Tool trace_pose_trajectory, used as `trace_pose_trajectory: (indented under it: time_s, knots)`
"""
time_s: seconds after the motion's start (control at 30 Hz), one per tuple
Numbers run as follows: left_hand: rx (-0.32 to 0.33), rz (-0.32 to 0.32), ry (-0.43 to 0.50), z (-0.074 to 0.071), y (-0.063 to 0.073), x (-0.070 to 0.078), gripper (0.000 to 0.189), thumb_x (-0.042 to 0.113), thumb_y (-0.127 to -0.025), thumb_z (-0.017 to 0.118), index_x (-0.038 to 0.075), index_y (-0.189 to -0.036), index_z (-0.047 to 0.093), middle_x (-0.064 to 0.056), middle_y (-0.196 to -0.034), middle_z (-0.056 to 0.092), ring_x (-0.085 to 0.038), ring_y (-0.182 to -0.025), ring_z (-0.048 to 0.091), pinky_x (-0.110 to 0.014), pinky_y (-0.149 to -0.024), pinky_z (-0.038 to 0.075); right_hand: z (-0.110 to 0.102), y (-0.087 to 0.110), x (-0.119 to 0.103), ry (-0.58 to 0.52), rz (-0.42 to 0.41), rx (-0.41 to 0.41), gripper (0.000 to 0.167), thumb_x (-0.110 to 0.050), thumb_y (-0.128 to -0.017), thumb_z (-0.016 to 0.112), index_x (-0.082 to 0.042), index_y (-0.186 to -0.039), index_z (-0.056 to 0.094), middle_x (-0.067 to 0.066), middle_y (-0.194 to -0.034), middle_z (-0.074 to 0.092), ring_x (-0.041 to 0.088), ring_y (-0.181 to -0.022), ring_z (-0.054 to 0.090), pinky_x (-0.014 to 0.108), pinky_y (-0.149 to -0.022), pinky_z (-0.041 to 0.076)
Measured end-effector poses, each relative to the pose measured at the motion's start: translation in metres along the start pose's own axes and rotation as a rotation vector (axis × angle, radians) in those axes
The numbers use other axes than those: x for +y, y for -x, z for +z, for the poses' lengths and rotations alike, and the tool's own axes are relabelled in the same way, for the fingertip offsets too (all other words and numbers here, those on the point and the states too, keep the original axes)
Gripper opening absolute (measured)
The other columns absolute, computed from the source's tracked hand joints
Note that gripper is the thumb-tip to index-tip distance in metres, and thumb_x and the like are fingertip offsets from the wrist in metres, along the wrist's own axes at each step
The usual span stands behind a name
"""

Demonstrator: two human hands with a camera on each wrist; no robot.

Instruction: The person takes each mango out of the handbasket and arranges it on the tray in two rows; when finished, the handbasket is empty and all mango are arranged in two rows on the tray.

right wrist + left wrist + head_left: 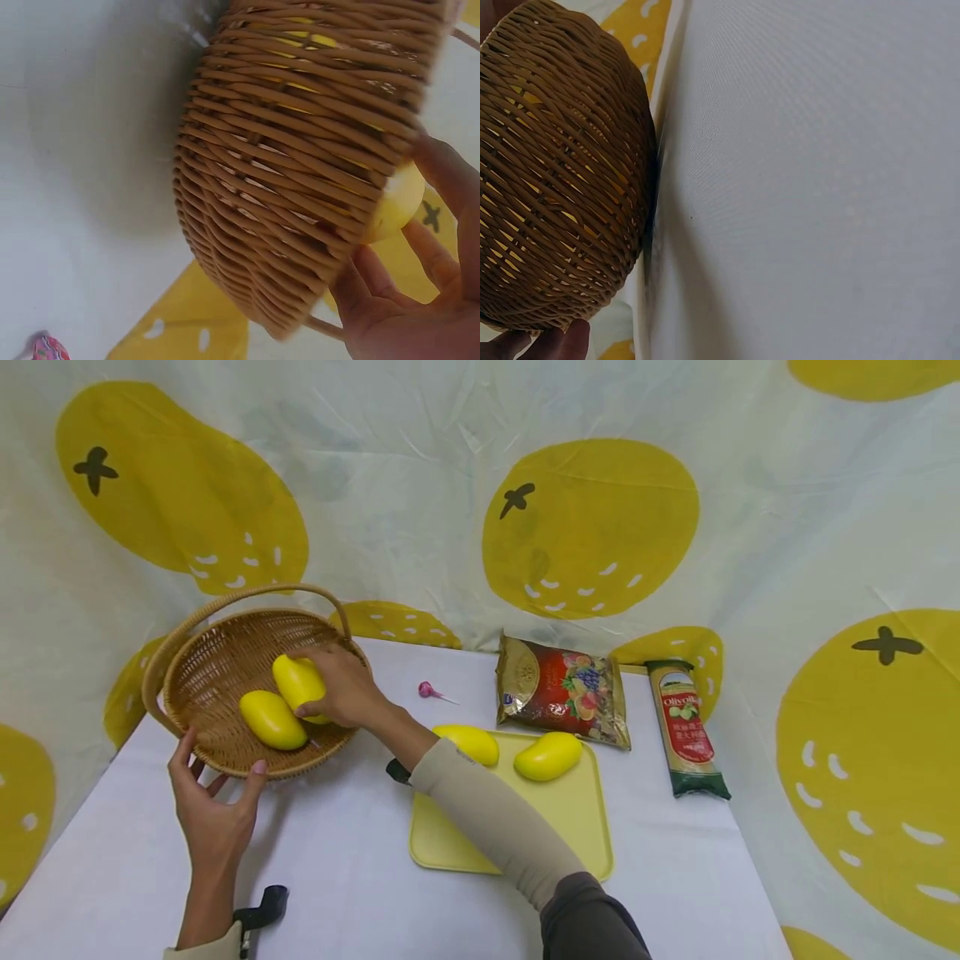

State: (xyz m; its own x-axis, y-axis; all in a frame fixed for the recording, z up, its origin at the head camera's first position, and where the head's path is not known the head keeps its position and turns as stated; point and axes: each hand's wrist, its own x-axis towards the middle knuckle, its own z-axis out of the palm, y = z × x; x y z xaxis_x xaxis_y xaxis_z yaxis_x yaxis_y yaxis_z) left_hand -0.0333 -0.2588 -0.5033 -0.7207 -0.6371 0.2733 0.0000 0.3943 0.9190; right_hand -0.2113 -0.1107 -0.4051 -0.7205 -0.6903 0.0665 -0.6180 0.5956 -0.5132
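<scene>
Two forearms [212,902] come in from the bottom edge of the head view, which cuts them off. The left hand [213,814] grips the near side of a wicker basket [225,660], thumb to the right and fingers to the left; some of its fingers are partly hidden. Right of it lies a yellow tray [577,835], crossed and partly covered by the right sleeve. On the tray's far part, the left mango [468,742] lies roughly crosswise, its near side partly behind the sleeve; the right mango [548,756] slants, its right end farther away.

Inside the basket, the resting mango [272,720] runs from far left to near right. Just beyond it, the right hand [337,685] grasps the held mango [292,677], whose long axis is steeper, one end pointing away and left. The hand covers its right side, and the right wrist view shows only an end past the weave. Something small beneath it is hard to make out.

Farther back are a pink lollipop [425,690], its stick pointing right, a candy bag [562,689] and an olive-labelled packet [686,727], its small print unreadable. Behind hangs a fruit-printed cloth [412,443].
</scene>
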Motion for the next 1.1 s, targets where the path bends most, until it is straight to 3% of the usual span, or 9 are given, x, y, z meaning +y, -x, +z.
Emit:
trace_pose_trajectory:
  time_s: [0.2, 0.3, 0.43, 0.77, 1.1]
  knots:
    - [0.002, -0.002, -0.014, -0.001, 0.0, 0.0, 0.095, 0.019, -0.087, 0.082, 0.032, -0.165, 0.03, 0.009, -0.17, 0.033, -0.029, -0.15, 0.041, -0.018, -0.105, 0.043, -0.017, 0.022, -0.003, -0.091, -0.032, 0.051, 0.084, -0.036, -0.085, 0.09, -0.029, -0.159, 0.049, -0.007, -0.161, 0.053, 0.015, -0.146, 0.048, 0.034, -0.125, 0.033]
    - [0.001, -0.003, -0.011, -0.001, 0.0, 0.0, 0.095, 0.02, -0.087, 0.082, 0.032, -0.166, 0.03, 0.009, -0.17, 0.033, -0.029, -0.15, 0.041, -0.018, -0.106, 0.043, -0.026, 0.034, -0.004, -0.172, -0.049, 0.084, 0.084, -0.032, -0.084, 0.092, -0.029, -0.157, 0.051, -0.004, -0.152, 0.058, 0.013, -0.129, 0.055, 0.027, -0.11, 0.045]
    - [0.002, -0.008, -0.004, -0.001, 0.0, 0.0, 0.095, 0.019, -0.087, 0.082, 0.032, -0.165, 0.03, 0.008, -0.17, 0.033, -0.028, -0.15, 0.041, -0.019, -0.106, 0.043, -0.037, 0.051, -0.001, -0.226, -0.073, 0.123, 0.085, -0.03, -0.083, 0.093, -0.03, -0.157, 0.052, 0.0, -0.144, 0.059, 0.012, -0.114, 0.057, 0.019, -0.092, 0.05]
    - [0.005, 0.006, 0.006, 0.0, -0.002, -0.002, 0.094, 0.018, -0.087, 0.082, 0.031, -0.165, 0.031, 0.005, -0.17, 0.034, -0.029, -0.15, 0.041, -0.018, -0.106, 0.043, -0.056, 0.101, 0.013, -0.326, -0.104, 0.147, 0.083, -0.02, -0.083, 0.093, -0.026, -0.156, 0.054, 0.004, -0.144, 0.058, 0.016, -0.129, 0.058, 0.02, -0.102, 0.055]
    - [0.003, -0.002, 0.003, 0.001, -0.001, -0.004, 0.094, 0.018, -0.087, 0.082, 0.03, -0.165, 0.03, 0.005, -0.17, 0.034, -0.029, -0.15, 0.041, -0.018, -0.106, 0.042, -0.052, 0.15, 0.042, -0.316, -0.081, 0.094, 0.081, -0.014, -0.081, 0.094, -0.024, -0.153, 0.057, 0.0, -0.147, 0.059, 0.018, -0.135, 0.056, 0.027, -0.102, 0.058]
